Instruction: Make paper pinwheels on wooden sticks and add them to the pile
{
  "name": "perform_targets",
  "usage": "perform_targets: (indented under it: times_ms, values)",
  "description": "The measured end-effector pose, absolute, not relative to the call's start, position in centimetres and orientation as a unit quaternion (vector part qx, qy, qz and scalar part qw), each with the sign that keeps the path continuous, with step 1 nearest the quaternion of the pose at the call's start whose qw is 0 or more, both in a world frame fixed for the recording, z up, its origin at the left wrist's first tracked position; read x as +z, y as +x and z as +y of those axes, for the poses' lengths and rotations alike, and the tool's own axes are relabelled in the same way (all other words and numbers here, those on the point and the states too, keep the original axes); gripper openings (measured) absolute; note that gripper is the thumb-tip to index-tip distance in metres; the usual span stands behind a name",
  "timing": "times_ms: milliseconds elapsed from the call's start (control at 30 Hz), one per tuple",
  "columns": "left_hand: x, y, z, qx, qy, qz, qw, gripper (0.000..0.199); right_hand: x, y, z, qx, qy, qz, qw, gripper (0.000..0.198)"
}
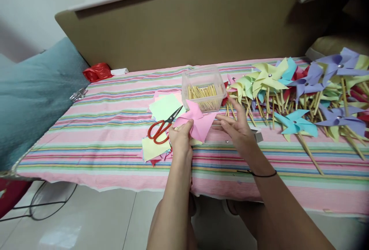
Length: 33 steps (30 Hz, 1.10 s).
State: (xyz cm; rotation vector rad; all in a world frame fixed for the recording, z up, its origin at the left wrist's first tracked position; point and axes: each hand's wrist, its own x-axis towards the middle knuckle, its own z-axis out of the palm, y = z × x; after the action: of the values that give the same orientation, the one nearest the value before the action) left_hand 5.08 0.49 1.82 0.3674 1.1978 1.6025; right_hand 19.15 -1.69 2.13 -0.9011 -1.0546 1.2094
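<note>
A pink paper pinwheel (198, 122), its blades folded in toward the centre, is pinched between the thumb and fingers of my left hand (181, 134). No stick shows on it. My right hand (235, 125) is just to its right, fingers apart and stretched toward the pinwheel's right tip; I cannot tell whether they touch it. Red-handled scissors (161, 129) lie left of my left hand, blades pointing up and right, across a stack of pastel paper squares (165, 105). Behind the pinwheel stands a clear plastic box (203, 74) holding many short wooden sticks (201, 91).
Finished pinwheels on sticks (294, 121) are heaped on the right. Yellow paper (155, 148) and scraps lie at front left, and a small grey box (257, 134) is beside my right wrist. A striped cloth (100, 134) covers the seat; a red plastic bag (98, 72) rests at back left.
</note>
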Motion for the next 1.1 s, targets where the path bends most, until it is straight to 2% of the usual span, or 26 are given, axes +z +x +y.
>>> perform_targets:
  times_ms: [67,133,267,467,667,867,1100]
  values:
    - [1.8,4.8,0.6,0.661,0.134,0.506,0.538,0.045,1.7,19.6,-1.7,0.499,-0.387,-0.531,0.565,0.035]
    - [1.8,4.8,0.6,0.653,0.127,0.498,0.557,0.041,1.3,19.5,-1.7,0.471,-0.391,-0.585,0.532,0.023]
    - [2.0,5.3,0.4,0.67,0.146,0.481,0.546,0.043,0.9,18.4,-1.8,0.47,-0.397,-0.587,0.526,0.014]
    - [2.0,5.9,-0.1,0.679,0.193,0.484,0.517,0.063,1.0,17.0,-2.0,0.522,-0.397,-0.477,0.585,0.011]
    - [1.7,6.6,-0.6,0.684,0.229,0.461,0.517,0.065,1.0,15.6,-1.9,0.498,-0.455,-0.341,0.654,0.017]
    - [1.8,7.1,-0.8,0.681,0.237,0.455,0.523,0.063,1.3,15.0,-1.9,0.445,-0.481,-0.324,0.682,0.025]
    - [2.2,7.1,-0.9,0.667,0.235,0.463,0.534,0.067,1.5,14.9,-1.6,0.457,-0.463,-0.251,0.717,0.074]
